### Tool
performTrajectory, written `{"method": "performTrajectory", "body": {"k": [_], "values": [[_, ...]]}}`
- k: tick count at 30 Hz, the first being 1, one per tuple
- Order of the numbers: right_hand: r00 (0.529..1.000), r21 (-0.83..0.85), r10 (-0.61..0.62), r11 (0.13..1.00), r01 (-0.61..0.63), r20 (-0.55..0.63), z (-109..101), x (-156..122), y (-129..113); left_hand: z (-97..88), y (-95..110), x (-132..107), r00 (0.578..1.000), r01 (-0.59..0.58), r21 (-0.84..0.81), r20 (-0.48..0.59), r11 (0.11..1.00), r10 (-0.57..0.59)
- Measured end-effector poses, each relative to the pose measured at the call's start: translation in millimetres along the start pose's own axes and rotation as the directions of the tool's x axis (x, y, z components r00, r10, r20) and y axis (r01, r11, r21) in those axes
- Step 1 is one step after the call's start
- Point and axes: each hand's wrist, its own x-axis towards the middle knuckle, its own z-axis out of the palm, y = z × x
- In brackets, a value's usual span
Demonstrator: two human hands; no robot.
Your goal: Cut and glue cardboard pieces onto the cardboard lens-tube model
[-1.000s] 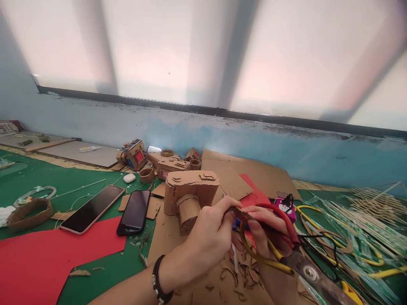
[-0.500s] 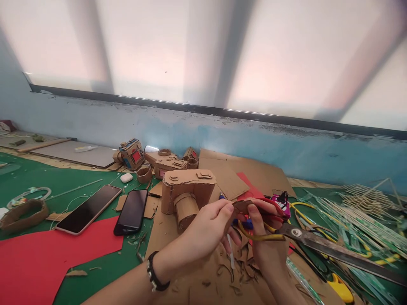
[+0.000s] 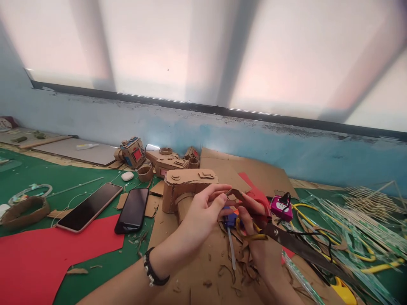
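My left hand (image 3: pixel 205 214), with a beaded black bracelet on its wrist, pinches the end of a small curved cardboard strip (image 3: pixel 237 194). On the other side, my right hand (image 3: pixel 262 250) has its fingers at the strip's right end and keeps large scissors (image 3: pixel 295 245) with red and yellow handles hooked in it, the dark blades pointing down to the right. Behind my left hand stands a cardboard camera model (image 3: pixel 190 178) with a round tube on its front, partly covered. Below the fingers, a blue tool (image 3: pixel 231 220) has a pale stick (image 3: pixel 232 250) coming out of it.
Cardboard scraps (image 3: pixel 249 264) litter the cardboard sheet (image 3: pixel 200 271). On the left lie two phones (image 3: pixel 90 207) and red paper (image 3: pixel 32 258); smaller cardboard cameras (image 3: pixel 171 165) stand behind. To the right are a purple box (image 3: pixel 282 207), yellow cable (image 3: pixel 365 254) and wooden sticks (image 3: pixel 375 203).
The fingers of my left hand have spread more around the strip. The scissors have tilted, their blades now steeper, and the purple box and the blue tool show more fully.
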Motion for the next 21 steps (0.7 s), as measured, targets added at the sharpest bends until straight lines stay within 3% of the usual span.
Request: {"method": "performTrajectory", "body": {"k": [6, 11, 16, 21], "values": [[0.999, -0.038, -0.007, 0.999, 0.008, 0.033, 1, -3, -4, 6.1, -7, -3, 0.996, -0.083, 0.087, -0.014, 0.993, 0.084], [0.998, -0.091, 0.023, 0.995, -0.028, -0.061, -7, 10, 1, 10.8, -13, -11, 0.993, 0.052, 0.016, 0.107, 0.998, -0.054], [0.992, -0.114, 0.027, 0.993, -0.042, -0.126, -16, 19, 9, 8.3, -11, -13, 0.953, 0.220, -0.003, 0.213, 0.976, -0.214], [0.986, -0.126, -0.020, 0.992, 0.000, -0.164, -18, 25, 19, 2.2, -3, -7, 0.966, 0.190, -0.074, 0.193, 0.979, -0.173]]}}
